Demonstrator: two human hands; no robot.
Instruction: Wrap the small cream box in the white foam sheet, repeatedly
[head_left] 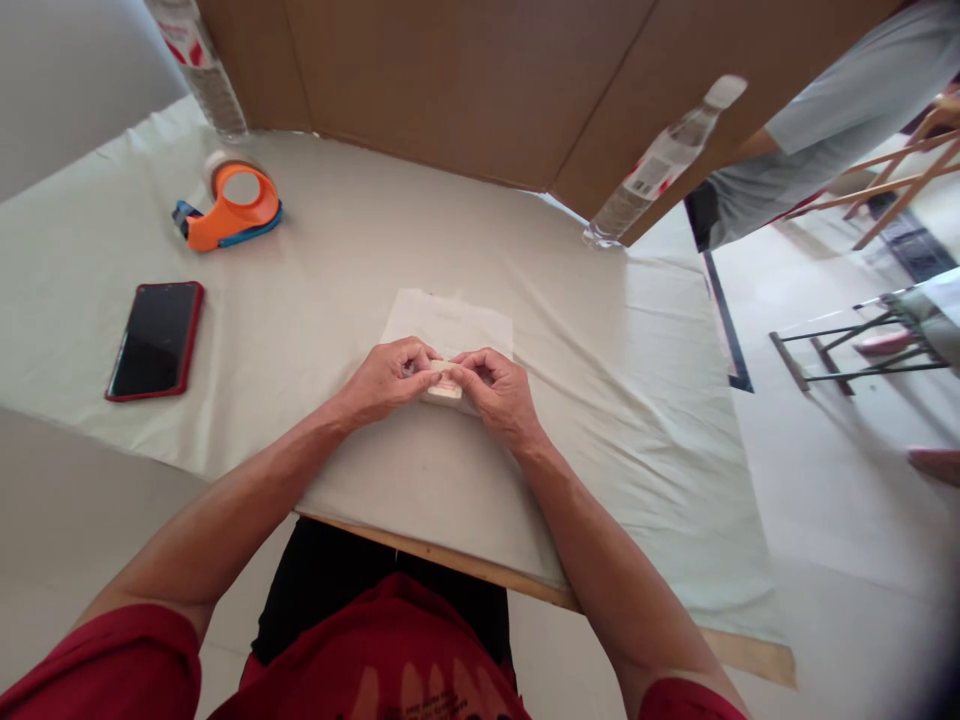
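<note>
Between my two hands is a small, pale, block-like thing [444, 390]; its kind is too small to make out. My left hand [394, 380] grips it from the left, fingers curled and thumb pressed on its top. From the right, my right hand [495, 395] pinches it the same way, with the thumb tips close together. Under and beyond the hands, a white sheet of paper [454, 318] lies flat on the cloth. The fingers hide the sides of the pale thing.
A cloth-covered table [600, 400] carries a phone in a red case [156, 340] and an orange tape dispenser [232, 205] at the left. Behind stands a cardboard panel [450, 90], with one water bottle [660, 170] at its right and another bottle [202, 75] at its left. A person's sleeve [847, 100] shows beyond.
</note>
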